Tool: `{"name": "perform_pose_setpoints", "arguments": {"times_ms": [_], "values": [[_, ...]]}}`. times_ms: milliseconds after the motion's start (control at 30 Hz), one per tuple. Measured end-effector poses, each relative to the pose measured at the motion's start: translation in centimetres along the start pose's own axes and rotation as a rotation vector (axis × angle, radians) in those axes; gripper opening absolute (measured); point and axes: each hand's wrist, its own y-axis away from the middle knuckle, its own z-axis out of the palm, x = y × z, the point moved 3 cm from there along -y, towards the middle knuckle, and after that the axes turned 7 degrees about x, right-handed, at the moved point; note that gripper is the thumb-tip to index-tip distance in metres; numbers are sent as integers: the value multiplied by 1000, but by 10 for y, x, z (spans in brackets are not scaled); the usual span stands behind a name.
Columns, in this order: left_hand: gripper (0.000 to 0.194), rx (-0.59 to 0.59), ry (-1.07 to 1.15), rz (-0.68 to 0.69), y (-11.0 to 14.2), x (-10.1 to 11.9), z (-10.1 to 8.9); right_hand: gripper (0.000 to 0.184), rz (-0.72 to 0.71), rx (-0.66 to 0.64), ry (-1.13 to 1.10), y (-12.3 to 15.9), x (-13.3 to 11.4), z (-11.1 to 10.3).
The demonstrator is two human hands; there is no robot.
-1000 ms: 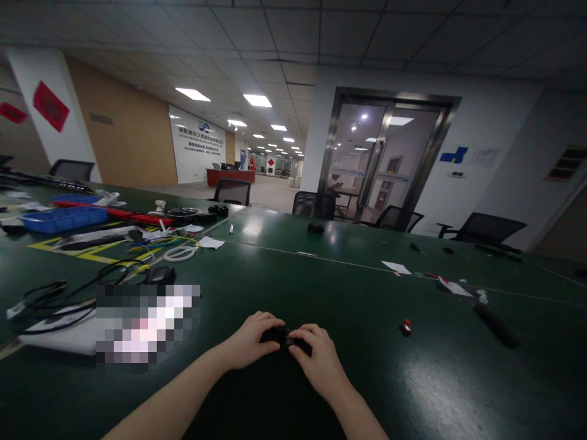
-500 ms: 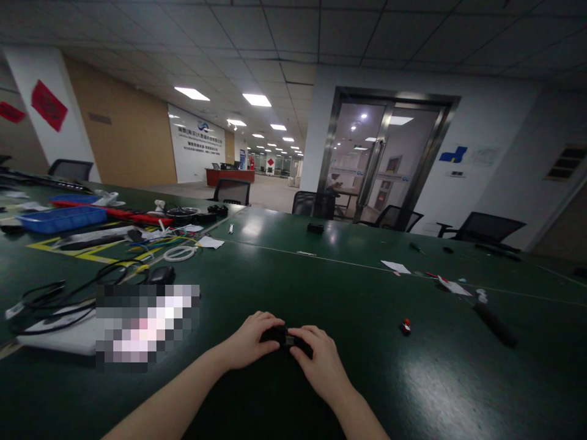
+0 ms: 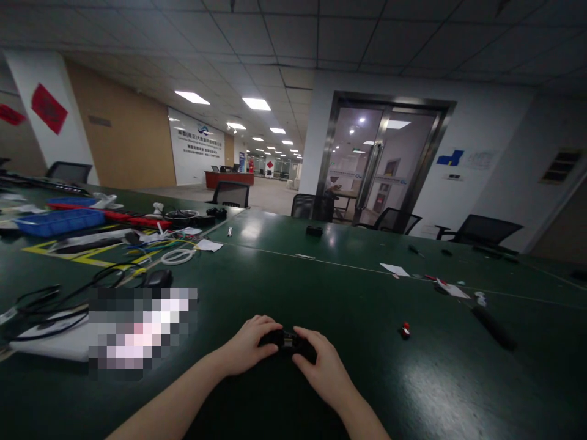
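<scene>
Head view: at six o'clock on the green table (image 3: 367, 293), the left hand (image 3: 247, 345) and right hand (image 3: 321, 366) pinch a small black part (image 3: 284, 338) between them, fingers clamped on opposite ends, seemingly steadying it; a red piece (image 3: 405, 330) lies at three o'clock

Your two bare forearms reach in from the bottom edge and converge low in the middle of the view. Your left hand (image 3: 250, 346) is curled, knuckles up, fingers bent inward. Your right hand (image 3: 321, 366) mirrors it, fingers hooked toward the left, fingertips almost meeting.
</scene>
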Motion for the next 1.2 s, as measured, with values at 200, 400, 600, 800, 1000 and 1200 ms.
{"name": "perform_pose_setpoints", "arguments": {"times_ms": [200, 400, 600, 800, 1000, 1200], "values": [[44, -16, 28, -27, 1, -3, 1, 46, 93, -8, -44, 2, 3, -1], [46, -22, 37, -46, 3, 0, -1, 47, 108, 1, -38, 0, 6, 1], [38, -19, 31, -54, 2, 3, -2, 45, 102, 10, -31, 0, 6, 1], [33, -5, 1, -12, 1, 1, -1, 43, 62, 20, -26, -1, 7, 3], [50, 1, 39, -33, 4, 0, -2, 44, 84, 14, -16, -1, 7, 3], [34, -2, 15, -20, 3, -1, -2, 42, 83, 21, -36, 0, 4, 2]]}}
